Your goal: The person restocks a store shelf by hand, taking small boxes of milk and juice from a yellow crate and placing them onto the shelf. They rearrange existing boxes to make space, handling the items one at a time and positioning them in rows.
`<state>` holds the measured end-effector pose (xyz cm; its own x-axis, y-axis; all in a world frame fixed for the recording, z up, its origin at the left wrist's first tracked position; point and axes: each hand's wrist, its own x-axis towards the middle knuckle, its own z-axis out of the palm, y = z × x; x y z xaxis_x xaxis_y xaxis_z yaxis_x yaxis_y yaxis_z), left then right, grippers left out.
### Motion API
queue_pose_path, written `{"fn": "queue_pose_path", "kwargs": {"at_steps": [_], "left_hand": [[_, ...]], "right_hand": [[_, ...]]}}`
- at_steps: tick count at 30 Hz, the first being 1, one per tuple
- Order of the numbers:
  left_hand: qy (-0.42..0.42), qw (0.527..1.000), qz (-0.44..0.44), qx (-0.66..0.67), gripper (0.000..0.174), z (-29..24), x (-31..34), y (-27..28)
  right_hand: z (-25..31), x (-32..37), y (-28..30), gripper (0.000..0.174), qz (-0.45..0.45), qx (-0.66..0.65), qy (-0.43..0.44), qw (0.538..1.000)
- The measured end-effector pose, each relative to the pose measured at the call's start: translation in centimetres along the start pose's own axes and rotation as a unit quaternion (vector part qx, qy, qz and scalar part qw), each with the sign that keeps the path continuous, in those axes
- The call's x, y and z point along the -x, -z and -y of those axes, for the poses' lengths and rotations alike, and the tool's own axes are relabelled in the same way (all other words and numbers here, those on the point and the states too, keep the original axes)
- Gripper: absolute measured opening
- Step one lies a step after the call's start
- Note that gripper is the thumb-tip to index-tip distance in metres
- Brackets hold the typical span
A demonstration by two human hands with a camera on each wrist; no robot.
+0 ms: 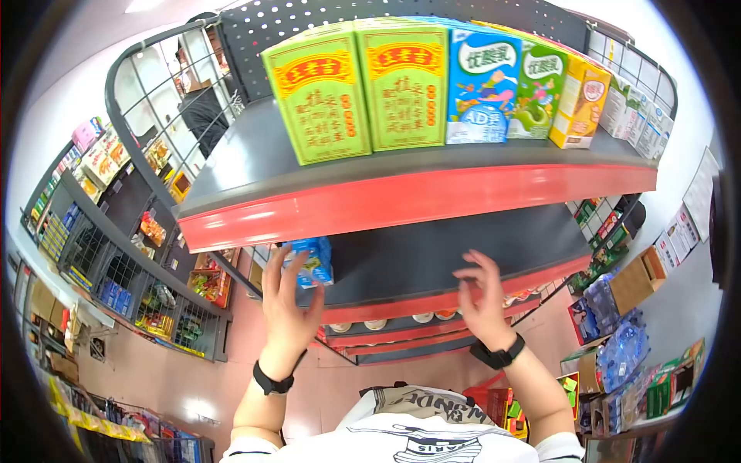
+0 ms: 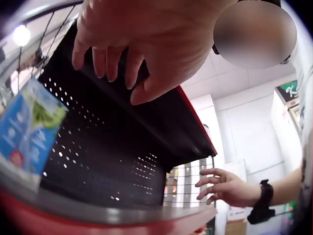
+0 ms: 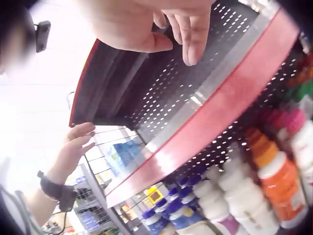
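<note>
I've got the blue pack (image 1: 315,264) at the left end of the middle shelf (image 1: 409,255), close to its near edge, and the left hand (image 1: 287,305) is right beside it. Fingers spread, slightly bent, thumb out to the side: that grip is open, and the left wrist view shows a gap between the fingertips and the pack. Over to the right hand (image 1: 486,305), raised in front of the same shelf, well apart from the pack, fingers loosely bent and pointing inward. That grip is open too, nothing in it. Both forearms reach up from the near side, a black wristband (image 1: 272,380) on the left wrist and another on the right.

Up above, the top shelf (image 1: 417,189) carries two tall green cartons at the left, then a blue carton (image 1: 480,85), a smaller green one and an orange carton (image 1: 580,104), with white cartons at the far right. Below, my right wrist view picks up bottles (image 3: 283,186), white, orange and blue-capped, behind and under the red shelf edge.

Now the tricky bits: the left fingers cover part of the pack from the head view, and its print is too small and blurred to read. Both wrist views cut off the back of their own hand at the top, and the bottles on the right run out of frame.
</note>
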<state>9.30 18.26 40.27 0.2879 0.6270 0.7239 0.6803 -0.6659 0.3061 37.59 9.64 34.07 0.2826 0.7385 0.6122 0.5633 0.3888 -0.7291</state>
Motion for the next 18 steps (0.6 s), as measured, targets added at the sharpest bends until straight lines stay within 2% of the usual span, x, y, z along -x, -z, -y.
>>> {"fn": "queue_pose_path", "kwargs": {"at_steps": [1, 4, 6, 8, 9, 11, 12, 13, 15, 17, 18], "left_hand": [[0.001, 1.000, -0.002, -0.002, 0.056, 0.7, -0.5, 0.3], [0.025, 0.996, 0.081, -0.021, 0.081, 3.0, -1.1, -0.1], [0.026, 0.993, 0.110, -0.046, 0.082, 4.3, -0.9, -1.1], [0.035, 0.989, 0.133, -0.045, 0.079, 4.2, -1.1, -1.4], [0.031, 0.989, 0.134, -0.045, 0.079, 4.2, -0.9, -1.4], [0.010, 0.995, 0.087, -0.041, 0.074, 4.3, -0.4, -1.4], [0.009, 0.997, 0.068, -0.024, 0.062, 4.3, -0.1, -1.2], [0.003, 0.997, 0.071, -0.020, 0.062, 4.3, 0.2, -1.0], [0.067, 0.991, 0.096, 0.064, 0.051, 4.1, 0.9, -0.7], [0.075, 0.988, 0.101, 0.089, 0.047, 3.3, 1.7, -0.3], [0.082, 0.988, 0.106, 0.080, 0.048, 3.6, 2.1, -0.3]], "right_hand": [[1.7, -1.7, -1.4, 0.048, 0.037, 0.002, 0.003, 0.999], [4.5, -5.8, -6.1, 0.054, 0.135, 0.042, 0.079, 0.987], [5.6, -7.6, -9.2, 0.056, 0.164, 0.079, 0.105, 0.978], [4.7, -9.2, -12.7, 0.046, 0.174, 0.144, 0.224, 0.948], [4.9, -9.9, -13.8, 0.046, 0.171, 0.144, 0.223, 0.949], [5.0, -11.2, -15.6, 0.032, 0.210, 0.086, 0.210, 0.951], [5.2, -11.8, -16.4, 0.032, 0.229, 0.033, 0.161, 0.960], [5.3, -12.0, -16.8, 0.032, 0.224, 0.036, 0.156, 0.961], [5.5, -12.3, -17.0, 0.033, 0.268, -0.041, 0.055, 0.961], [4.8, -12.1, -18.0, 0.034, 0.269, -0.009, 0.067, 0.961], [4.4, -11.4, -18.6, 0.033, 0.222, -0.026, 0.126, 0.966]]}}
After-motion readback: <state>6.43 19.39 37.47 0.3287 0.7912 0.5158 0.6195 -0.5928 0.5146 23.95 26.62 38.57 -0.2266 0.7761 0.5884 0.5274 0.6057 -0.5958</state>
